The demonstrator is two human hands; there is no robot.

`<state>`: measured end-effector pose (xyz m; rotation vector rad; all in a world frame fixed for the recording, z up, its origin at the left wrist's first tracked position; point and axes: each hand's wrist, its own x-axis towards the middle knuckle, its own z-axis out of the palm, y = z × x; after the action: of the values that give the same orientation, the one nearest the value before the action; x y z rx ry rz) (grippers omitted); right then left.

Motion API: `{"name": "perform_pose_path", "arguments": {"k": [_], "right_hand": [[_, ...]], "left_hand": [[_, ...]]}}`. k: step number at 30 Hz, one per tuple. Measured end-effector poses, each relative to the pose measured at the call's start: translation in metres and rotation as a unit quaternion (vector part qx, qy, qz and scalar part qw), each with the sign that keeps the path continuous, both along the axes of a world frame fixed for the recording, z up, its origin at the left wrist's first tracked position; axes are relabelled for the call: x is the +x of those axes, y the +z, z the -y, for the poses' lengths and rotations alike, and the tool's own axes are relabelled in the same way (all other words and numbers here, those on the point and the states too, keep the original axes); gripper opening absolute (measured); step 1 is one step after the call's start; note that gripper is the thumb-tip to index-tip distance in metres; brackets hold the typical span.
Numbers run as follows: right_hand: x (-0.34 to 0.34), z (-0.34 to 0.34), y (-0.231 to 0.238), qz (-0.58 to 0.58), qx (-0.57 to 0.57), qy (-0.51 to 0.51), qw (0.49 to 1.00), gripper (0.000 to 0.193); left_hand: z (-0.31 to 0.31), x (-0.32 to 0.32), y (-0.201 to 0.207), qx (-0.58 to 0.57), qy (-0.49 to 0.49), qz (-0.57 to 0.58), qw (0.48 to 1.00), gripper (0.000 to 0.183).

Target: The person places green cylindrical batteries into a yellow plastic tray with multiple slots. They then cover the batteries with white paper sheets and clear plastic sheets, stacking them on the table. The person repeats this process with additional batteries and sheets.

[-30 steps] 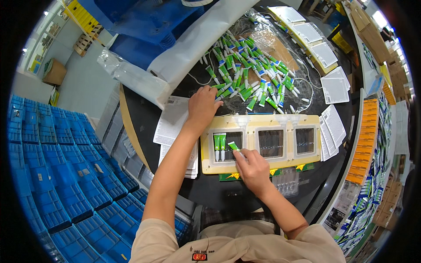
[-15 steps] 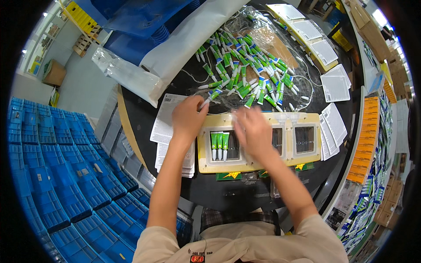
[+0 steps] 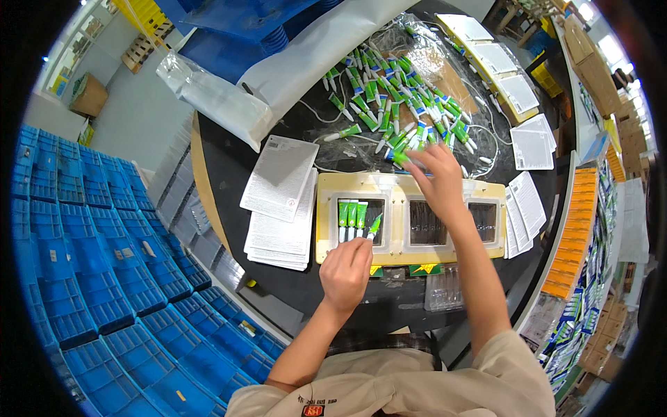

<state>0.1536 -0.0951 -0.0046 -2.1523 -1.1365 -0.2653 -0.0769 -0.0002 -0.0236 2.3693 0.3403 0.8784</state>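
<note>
My left hand (image 3: 346,272) is at the front edge of the yellow-framed tray (image 3: 393,250), its fingers closed on a small green tube with a white cap (image 3: 375,226). That tube leans over the tray's left window. Beside it, three similar green tubes (image 3: 352,214) lie side by side, caps toward me. Beyond the tray, my right hand (image 3: 440,182) reaches to the near edge of a loose pile of green and white tubes (image 3: 389,90). Its thumb and forefinger pinch a green tube (image 3: 399,158), slightly blurred. The middle window (image 3: 427,224) and right window (image 3: 482,221) hold clear plastic.
Printed white cards (image 3: 281,181) are stacked left of the tray, with more cards (image 3: 526,208) on its right. A second yellow-framed tray (image 3: 497,59) carries cards at the back right. Clear plastic packs (image 3: 443,290) lie in front. Blue bins (image 3: 104,278) stand at left.
My left hand has come from the pile's edge down to the tray's left window with a tube. My right hand has moved from the tray up to the pile and taken a tube.
</note>
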Motion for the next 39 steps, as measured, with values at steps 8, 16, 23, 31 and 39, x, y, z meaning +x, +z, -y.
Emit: {"name": "perform_pose_path", "arguments": {"k": [8,16,23,31,39], "right_hand": [[-0.106,0.066,0.007,-0.045,0.005,0.002,0.999,0.027],[-0.119,0.043,-0.003,-0.001,-0.047,0.063,0.997,0.032],[-0.121,0.024,-0.030,0.046,-0.084,0.078,0.992,0.041],[-0.128,0.026,-0.026,0.016,-0.072,0.065,0.995,0.042],[-0.119,0.016,-0.028,0.031,-0.148,0.036,0.988,0.040]], "left_hand": [[0.001,0.003,-0.017,0.067,-0.032,-0.027,0.997,0.024],[0.003,0.001,-0.014,0.015,-0.048,-0.055,0.997,0.030],[-0.024,-0.014,-0.008,0.056,-0.077,-0.182,0.979,0.065],[-0.034,-0.010,-0.015,0.083,-0.137,-0.236,0.958,0.071],[-0.043,-0.014,-0.014,0.091,-0.175,-0.266,0.944,0.073]]}}
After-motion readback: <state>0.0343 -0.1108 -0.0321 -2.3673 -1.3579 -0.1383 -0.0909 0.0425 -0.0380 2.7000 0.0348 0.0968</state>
